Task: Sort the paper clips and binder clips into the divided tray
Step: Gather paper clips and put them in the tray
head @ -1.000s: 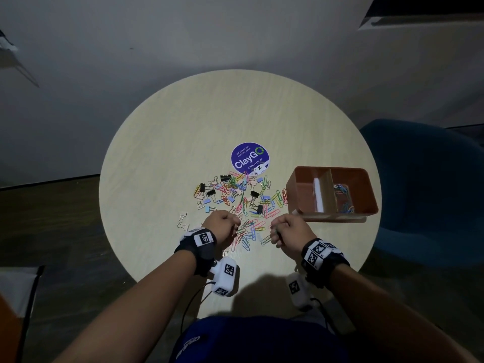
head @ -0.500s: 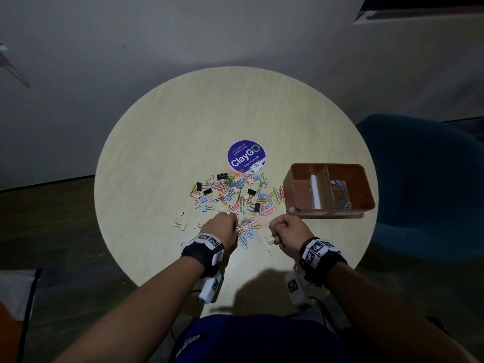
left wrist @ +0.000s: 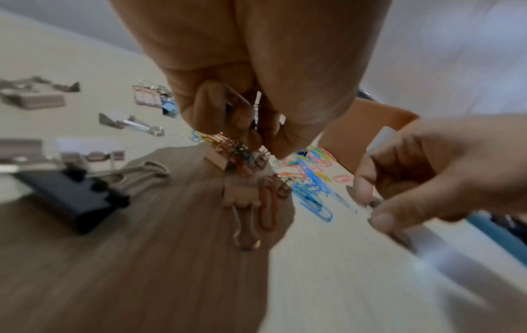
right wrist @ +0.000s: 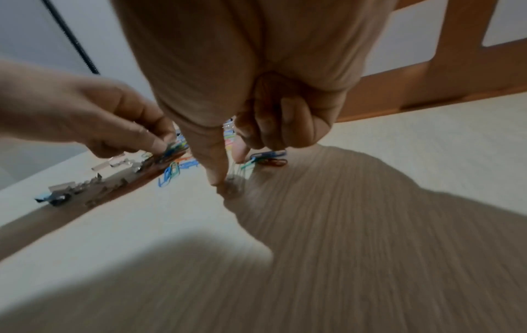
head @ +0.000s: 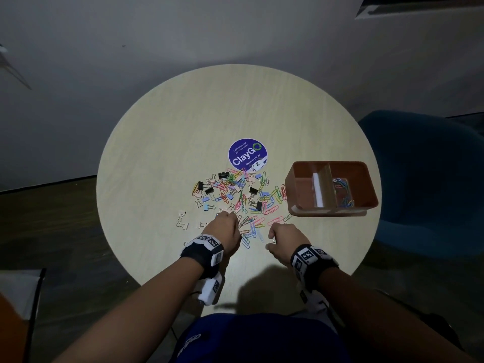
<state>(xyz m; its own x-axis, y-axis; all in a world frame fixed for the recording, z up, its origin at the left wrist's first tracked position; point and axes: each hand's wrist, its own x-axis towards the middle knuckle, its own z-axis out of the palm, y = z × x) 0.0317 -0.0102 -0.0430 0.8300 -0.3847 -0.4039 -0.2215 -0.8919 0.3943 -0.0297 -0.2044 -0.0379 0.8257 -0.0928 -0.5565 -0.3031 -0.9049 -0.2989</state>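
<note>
Head view: mixed heap of paper clips (head: 251, 224) and binder clips (head: 224, 176) mid-frame on the counter (head: 162, 142); divided tray (head: 296, 179) to the right, a few clips in its right compartment.

Left wrist view: left hand (left wrist: 256, 108) curled, pinching several clips.

Right wrist view: right hand (right wrist: 228, 166) curled, thumb and forefinger nipping a pale clip (right wrist: 236, 178) off the counter. Risk: interlinked clips dragging a binder clip along into the wrong compartment.

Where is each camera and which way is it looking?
Head: on the head, looking down at the round table, clip pile, tray; both forearms show.
Left wrist: along the left hand toward clips; right hand shows too.
Right wrist: along the right hand at the tabletop; left hand visible.
All share the clip pile.
</note>
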